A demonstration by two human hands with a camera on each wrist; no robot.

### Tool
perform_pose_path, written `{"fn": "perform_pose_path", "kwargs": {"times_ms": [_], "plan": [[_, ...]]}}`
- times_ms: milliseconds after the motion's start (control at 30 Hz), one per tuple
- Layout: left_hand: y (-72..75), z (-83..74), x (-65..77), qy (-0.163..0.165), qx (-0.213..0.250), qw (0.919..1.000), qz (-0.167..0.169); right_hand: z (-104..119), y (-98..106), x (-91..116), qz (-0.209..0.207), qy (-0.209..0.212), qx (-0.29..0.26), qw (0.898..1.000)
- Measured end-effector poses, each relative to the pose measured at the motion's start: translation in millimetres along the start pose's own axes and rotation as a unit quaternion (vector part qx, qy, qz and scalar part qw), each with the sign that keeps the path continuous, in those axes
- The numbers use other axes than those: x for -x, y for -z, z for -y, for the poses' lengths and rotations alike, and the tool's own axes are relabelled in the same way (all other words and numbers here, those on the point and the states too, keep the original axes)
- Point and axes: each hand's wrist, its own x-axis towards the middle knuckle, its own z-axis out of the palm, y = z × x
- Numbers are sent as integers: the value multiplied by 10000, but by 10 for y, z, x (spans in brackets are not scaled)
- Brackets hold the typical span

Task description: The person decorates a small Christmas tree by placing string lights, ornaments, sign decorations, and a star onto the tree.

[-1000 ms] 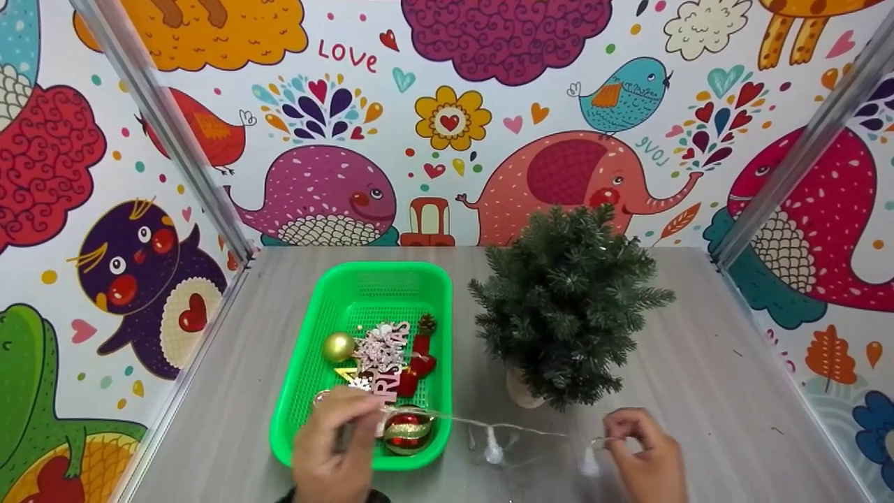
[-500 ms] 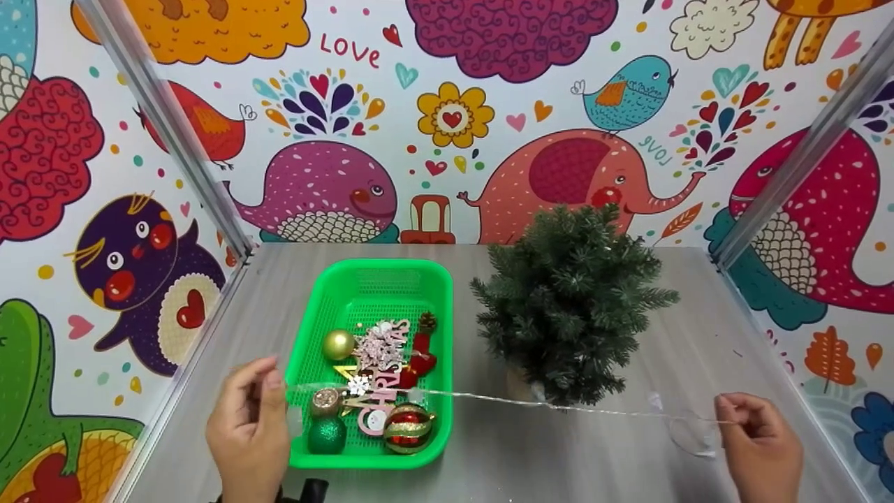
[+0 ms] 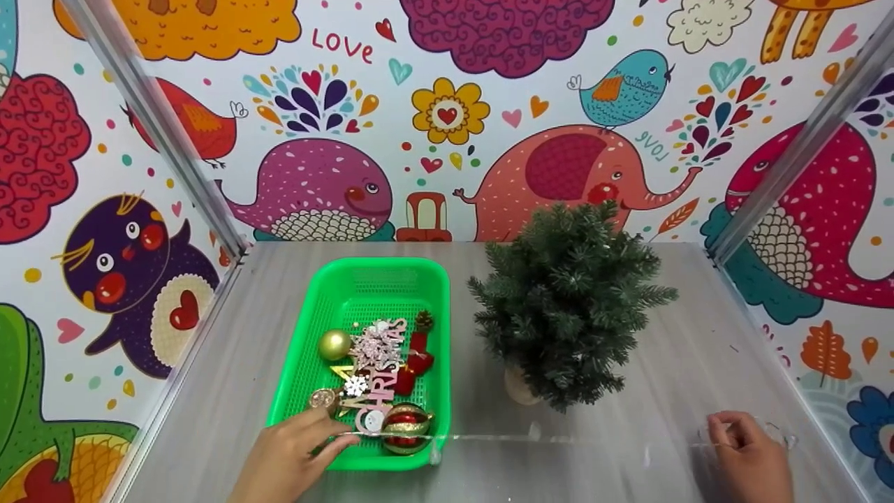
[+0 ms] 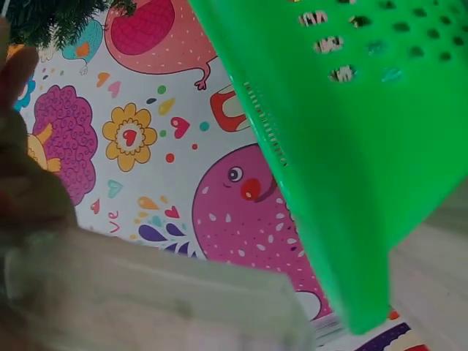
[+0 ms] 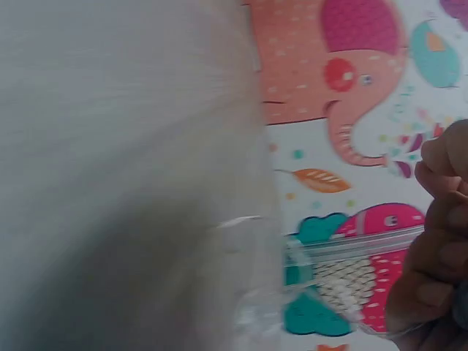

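Note:
A clear string of fairy lights (image 3: 435,454) with small teardrop bulbs runs almost level between my two hands in the head view. My left hand (image 3: 297,447) pinches its left part between thumb and fingers, above the near-left corner of the green basket (image 3: 380,263). At the right, my right hand (image 3: 751,454) holds the other part with curled fingers, and a loose loop with a bulb hangs beside it. The wire passes in front of a small artificial Christmas tree (image 3: 573,300). In the right wrist view, the right hand (image 5: 435,248) shows with the thin wire trailing from it.
Inside the basket lie a red-and-gold striped bauble (image 3: 406,427), a gold bauble (image 3: 335,344), a pink Christmas sign (image 3: 380,388), a white snowflake (image 3: 356,385) and a pine cone (image 3: 424,321). Patterned walls (image 3: 447,63) with metal corner posts enclose the grey table (image 3: 482,482).
My hands first spread apart, drawing the string out. Since then the left hand has moved right and nearer, over the basket's corner, covering the green bauble; the right hand has dropped slightly nearer.

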Motion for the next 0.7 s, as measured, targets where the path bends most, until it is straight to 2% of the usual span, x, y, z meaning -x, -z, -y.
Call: {"fn": "perform_pose_path", "kwargs": {"times_ms": [167, 233, 300, 400, 567, 633, 667, 700], "plan": [[-81, -36, 8, 457, 76, 9989, 93, -136, -195, -27, 510, 305, 278, 9978], [-81, -63, -16, 581, 35, 9982, 160, -166, -228, -39, 920, 384, 286, 9946], [-77, -95, -52, 568, -19, 9983, 158, -182, -247, -60, 1351, 500, 320, 9890], [-78, -140, -109, 290, -46, 9996, 29, -184, -268, -90, 1919, 518, 295, 9796], [-97, -261, -221, -551, 266, 9977, -304, -80, -242, -52, 2424, 629, 578, 9664], [-104, -345, -286, -839, 455, 9949, -322, 78, -168, 50, 2418, 986, 886, 9612], [-103, -395, -326, -961, 551, 9934, -308, 184, -128, 132, 2285, 1285, 961, 9602], [-100, -453, -372, -1098, 648, 9914, -287, 285, -111, 225, 1974, 1778, 839, 9604]]}}
